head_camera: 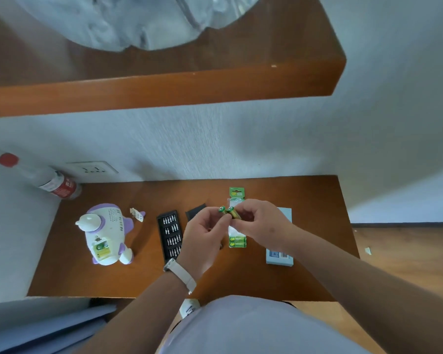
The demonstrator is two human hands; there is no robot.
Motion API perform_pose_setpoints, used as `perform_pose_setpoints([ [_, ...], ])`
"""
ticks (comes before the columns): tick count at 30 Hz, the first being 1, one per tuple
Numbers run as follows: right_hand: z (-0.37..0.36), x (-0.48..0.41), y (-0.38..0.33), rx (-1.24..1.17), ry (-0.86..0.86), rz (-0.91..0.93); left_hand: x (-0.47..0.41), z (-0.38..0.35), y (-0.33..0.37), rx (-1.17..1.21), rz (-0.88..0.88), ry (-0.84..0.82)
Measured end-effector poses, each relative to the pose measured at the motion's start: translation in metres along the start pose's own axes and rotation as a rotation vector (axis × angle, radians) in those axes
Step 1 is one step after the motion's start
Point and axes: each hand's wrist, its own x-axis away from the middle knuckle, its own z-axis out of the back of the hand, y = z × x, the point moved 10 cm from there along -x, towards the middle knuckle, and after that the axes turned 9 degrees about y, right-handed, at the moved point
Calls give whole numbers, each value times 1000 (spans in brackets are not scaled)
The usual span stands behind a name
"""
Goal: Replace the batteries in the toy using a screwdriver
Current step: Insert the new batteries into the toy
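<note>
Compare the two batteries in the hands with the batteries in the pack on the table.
The loose batteries are bare and lifted above the table, pinched between the left hand and the right hand; the packed batteries lie flat in their pack. The loose batteries show their ends, the packed batteries their sides. Both are green and yellow.

A white-and-purple toy [105, 233] lies with its open battery bay facing up, green cells inside. At its 3 o'clock lies an open black bit case [170, 236]; farther that way, two green-gold batteries [226, 212] are raised above their blister pack [237, 242].
</note>
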Motion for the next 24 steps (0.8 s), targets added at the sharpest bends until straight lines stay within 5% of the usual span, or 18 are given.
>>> perform_pose_setpoints([
  [8,-57,-7,-51,18,-53,19,-6,79,-6,-63,-57,69],
  [24,-200,-26,-116,138,-47,-28,2,256,-82,-24,147,240],
])
